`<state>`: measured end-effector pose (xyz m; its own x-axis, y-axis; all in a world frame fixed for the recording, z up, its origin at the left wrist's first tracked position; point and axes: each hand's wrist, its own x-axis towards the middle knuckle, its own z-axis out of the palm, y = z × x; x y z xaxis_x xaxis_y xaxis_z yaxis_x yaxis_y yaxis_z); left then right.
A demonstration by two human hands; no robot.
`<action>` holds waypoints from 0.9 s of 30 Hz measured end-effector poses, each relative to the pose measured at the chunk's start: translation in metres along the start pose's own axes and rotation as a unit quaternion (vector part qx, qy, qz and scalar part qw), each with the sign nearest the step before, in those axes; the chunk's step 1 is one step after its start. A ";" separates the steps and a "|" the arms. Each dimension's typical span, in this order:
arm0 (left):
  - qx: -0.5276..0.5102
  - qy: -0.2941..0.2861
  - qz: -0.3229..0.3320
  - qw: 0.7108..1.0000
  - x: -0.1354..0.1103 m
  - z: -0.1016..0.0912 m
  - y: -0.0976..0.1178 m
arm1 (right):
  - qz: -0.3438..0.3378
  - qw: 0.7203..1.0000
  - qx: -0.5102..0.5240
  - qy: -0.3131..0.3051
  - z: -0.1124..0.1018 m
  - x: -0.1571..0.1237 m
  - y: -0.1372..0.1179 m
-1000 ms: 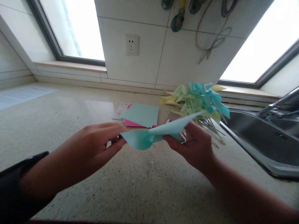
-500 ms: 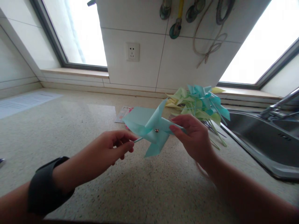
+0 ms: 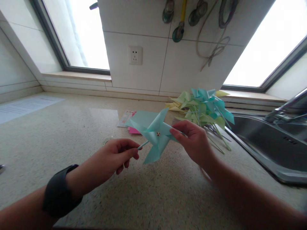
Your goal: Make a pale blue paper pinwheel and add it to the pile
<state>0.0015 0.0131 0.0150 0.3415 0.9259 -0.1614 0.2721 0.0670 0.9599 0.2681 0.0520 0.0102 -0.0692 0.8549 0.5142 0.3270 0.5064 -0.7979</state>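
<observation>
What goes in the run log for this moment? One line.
left hand: holds pinwheel stick | right hand: pinches blue pinwheel blade | beside: pinwheel pile

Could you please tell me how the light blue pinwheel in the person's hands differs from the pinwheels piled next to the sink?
The held pinwheel is up off the countertop, left hand pinching its stick and right hand on a blade; the piled pinwheels lie on the countertop, untouched. The held pinwheel is a single light blue one; the pile mixes blue, green and yellow. The held one faces the camera, its centre pin showing; the piled ones lie tangled. All are folded paper on thin sticks.
</observation>
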 end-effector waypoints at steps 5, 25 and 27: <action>-0.004 0.007 -0.008 1.000 -0.001 0.001 0.001 | 0.010 1.000 0.018 0.002 0.001 -0.001 0.001; -0.202 0.061 -0.010 0.977 0.001 0.008 0.001 | 0.092 0.991 0.088 0.050 0.001 0.010 0.005; -0.225 0.058 0.001 0.973 0.002 0.010 0.001 | 0.102 0.993 0.062 0.006 0.006 0.007 0.004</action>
<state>0.0113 0.0110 0.0133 0.2303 0.9601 -0.1586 -0.1593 0.1980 0.9672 0.2632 0.0601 0.0087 -0.0018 0.9397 0.3419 0.2144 0.3343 -0.9178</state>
